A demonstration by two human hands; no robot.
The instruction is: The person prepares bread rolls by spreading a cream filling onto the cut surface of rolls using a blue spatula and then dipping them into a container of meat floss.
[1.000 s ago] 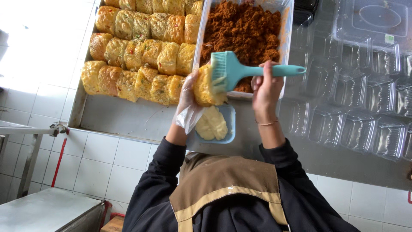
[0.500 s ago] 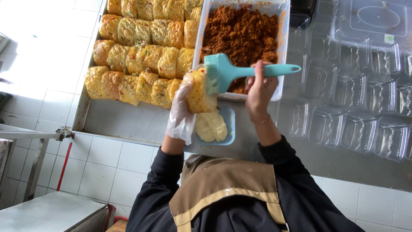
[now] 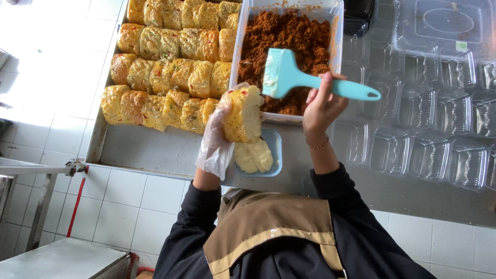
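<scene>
My left hand (image 3: 213,143), in a thin clear glove, holds a yellow bread roll (image 3: 242,114) upright above a small blue dish (image 3: 277,150) of pale cream (image 3: 253,156). My bare right hand (image 3: 321,106) grips the handle of a teal silicone brush (image 3: 281,72). The bristles hang just right of the roll's top, apart from it, over a clear tub (image 3: 337,31) of brown shredded filling (image 3: 289,36).
A metal tray (image 3: 144,150) holds several rows of the same yellow rolls (image 3: 170,57) at the left. Stacks of clear plastic clamshell boxes (image 3: 413,139) cover the worktop at the right. White floor tiles and a steel table (image 3: 62,258) show below.
The brush lay against the roll a second ago; it has since lifted off and shifted away to the right. The roll stays in my left hand, turned slightly.
</scene>
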